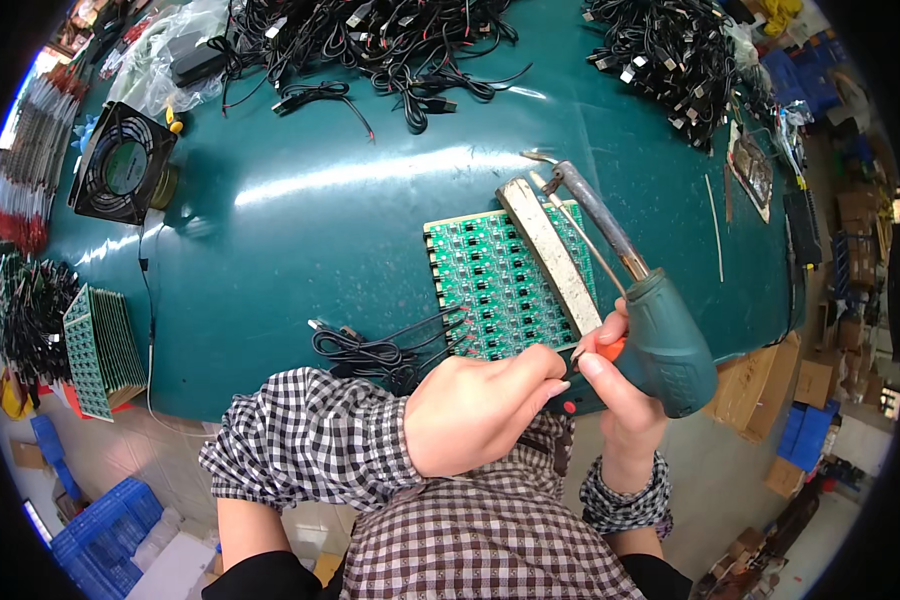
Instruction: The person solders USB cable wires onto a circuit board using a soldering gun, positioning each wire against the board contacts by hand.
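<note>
A dark green soldering gun with a long metal barrel rests in my right hand, its bent tip pointing away over the table. The thumb of that hand meets a fingertip beside an orange part of the gun. My left hand is closed in a pinch close to the right fingertips; what it pinches is too small to tell. Beyond both hands lies a panel of green circuit boards. A worn whitish bar lies across it. Black cables lie beside my left hand, with thin wire ends reaching the panel's edge.
Heaps of black USB cables cover the far edge, with another heap at far right. A black fan stands on the left, its cord running forward. Upright circuit panels stand at the left edge. A blue crate sits below.
</note>
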A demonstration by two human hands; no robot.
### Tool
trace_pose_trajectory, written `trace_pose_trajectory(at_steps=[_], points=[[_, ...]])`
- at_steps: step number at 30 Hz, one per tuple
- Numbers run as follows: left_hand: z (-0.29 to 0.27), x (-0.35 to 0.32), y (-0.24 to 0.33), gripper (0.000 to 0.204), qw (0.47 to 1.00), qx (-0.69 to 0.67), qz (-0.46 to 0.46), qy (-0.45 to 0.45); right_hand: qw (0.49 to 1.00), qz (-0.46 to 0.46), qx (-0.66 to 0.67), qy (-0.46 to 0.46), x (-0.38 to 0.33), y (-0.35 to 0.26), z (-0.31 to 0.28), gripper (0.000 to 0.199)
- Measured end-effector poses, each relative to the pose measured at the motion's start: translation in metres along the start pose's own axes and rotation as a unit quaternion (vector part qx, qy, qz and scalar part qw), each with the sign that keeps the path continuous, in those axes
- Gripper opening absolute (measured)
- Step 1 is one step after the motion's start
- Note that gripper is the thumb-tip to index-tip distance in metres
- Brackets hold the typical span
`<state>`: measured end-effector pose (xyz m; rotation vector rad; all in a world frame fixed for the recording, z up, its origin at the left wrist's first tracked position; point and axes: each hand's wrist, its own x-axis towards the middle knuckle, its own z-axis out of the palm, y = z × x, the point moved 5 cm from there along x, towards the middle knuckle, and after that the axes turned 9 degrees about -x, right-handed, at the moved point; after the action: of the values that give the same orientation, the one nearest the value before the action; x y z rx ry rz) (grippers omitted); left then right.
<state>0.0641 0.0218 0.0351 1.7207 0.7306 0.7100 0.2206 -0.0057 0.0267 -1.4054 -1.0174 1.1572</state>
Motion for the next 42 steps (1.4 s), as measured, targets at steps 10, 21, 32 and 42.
trace_pose_trajectory(at_steps=[10,21,32,42], points=[[-0.002,-0.001,-0.010,0.011,0.991,-0.079,-0.074,0.077,0.994,0.096,-0.052,0.017,-0.010,0.013,0.003,0.059],[0.008,-0.005,-0.025,0.009,0.960,-0.233,-0.149,0.054,0.999,0.025,0.022,0.016,-0.005,0.015,0.003,0.055],[0.009,-0.007,-0.026,0.008,0.958,-0.241,-0.143,0.063,0.996,0.088,-0.015,0.014,-0.005,0.014,0.008,0.055],[0.012,-0.014,-0.024,0.006,0.941,-0.275,-0.166,0.108,0.995,0.073,-0.022,0.061,-0.013,0.012,0.014,0.054]])
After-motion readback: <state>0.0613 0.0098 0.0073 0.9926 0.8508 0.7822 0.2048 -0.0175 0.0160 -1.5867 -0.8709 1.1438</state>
